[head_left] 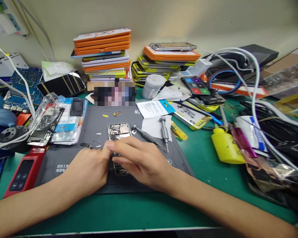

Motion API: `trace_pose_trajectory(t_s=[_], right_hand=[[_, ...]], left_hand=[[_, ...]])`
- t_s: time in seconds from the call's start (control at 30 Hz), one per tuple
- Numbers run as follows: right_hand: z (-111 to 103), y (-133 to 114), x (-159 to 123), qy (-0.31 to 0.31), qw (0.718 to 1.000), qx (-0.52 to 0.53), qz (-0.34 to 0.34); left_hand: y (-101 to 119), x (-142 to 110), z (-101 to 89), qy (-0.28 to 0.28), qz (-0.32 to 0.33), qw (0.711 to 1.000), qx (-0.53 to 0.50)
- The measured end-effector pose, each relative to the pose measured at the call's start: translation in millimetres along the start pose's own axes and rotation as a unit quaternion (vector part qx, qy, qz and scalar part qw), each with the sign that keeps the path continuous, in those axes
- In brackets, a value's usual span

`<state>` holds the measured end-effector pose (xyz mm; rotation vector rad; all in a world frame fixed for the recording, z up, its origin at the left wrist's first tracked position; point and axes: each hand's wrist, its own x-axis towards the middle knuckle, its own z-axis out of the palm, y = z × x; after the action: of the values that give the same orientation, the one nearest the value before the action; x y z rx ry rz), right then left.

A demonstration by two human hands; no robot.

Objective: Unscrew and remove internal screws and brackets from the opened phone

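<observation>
Fingers of right hand (pixel 139 160) and left hand (pixel 89 172) pinched together over the middle of the opened phone (pixel 119 132); whether a small part sits between the tips, cannot tell. Phone flat on grey mat (pixel 72 158) on the table (pixel 198 165), long axis running away from the body, upper end pointing toward the wall. Judged light, stiff, fragile inside: best held by the frame edges, clear of exposed boards.

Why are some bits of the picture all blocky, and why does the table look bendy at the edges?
In the head view, two patches behind the opened phone are pixelated squares; the wide lens curves the green table and stretches both forearms; light is even, shadows under the left hand and right hand are soft.
</observation>
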<state>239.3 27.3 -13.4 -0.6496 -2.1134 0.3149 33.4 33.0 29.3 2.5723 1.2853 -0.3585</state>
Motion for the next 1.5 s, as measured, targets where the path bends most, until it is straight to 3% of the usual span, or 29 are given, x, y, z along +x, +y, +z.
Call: trace_pose_trajectory(t_s=[0.17, 0.7, 0.93, 1.2, 1.37, 1.5], right_hand=[[0.2, -0.9, -1.5, -0.008, 1.0, 0.023, 0.009], [5.3, 0.0, -7.8, 0.046, 0.993, 0.075, 0.082], [4.6, -0.4, -9.5, 0.11, 0.961, 0.192, 0.167], [4.7, 2.6, -10.8, 0.051, 0.978, 0.161, 0.123], [6.9, 3.9, -11.9, 0.049, 0.986, 0.138, 0.081], [6.9, 4.1, -12.5, 0.043, 0.985, 0.137, 0.093]], left_hand=[[2.2, 0.5, -4.1, -0.041, -0.027, 0.999, 0.014], [-8.5, -2.9, -7.1, -0.043, -0.016, 0.999, -0.005], [-14.6, -3.4, -13.8, -0.034, -0.026, 0.99, -0.137], [-21.0, -3.7, -10.5, -0.051, -0.035, 0.986, -0.156], [-19.9, -1.5, -13.7, -0.072, -0.038, 0.984, -0.16], [-18.4, -0.1, -15.6, -0.073, -0.037, 0.982, -0.169]])
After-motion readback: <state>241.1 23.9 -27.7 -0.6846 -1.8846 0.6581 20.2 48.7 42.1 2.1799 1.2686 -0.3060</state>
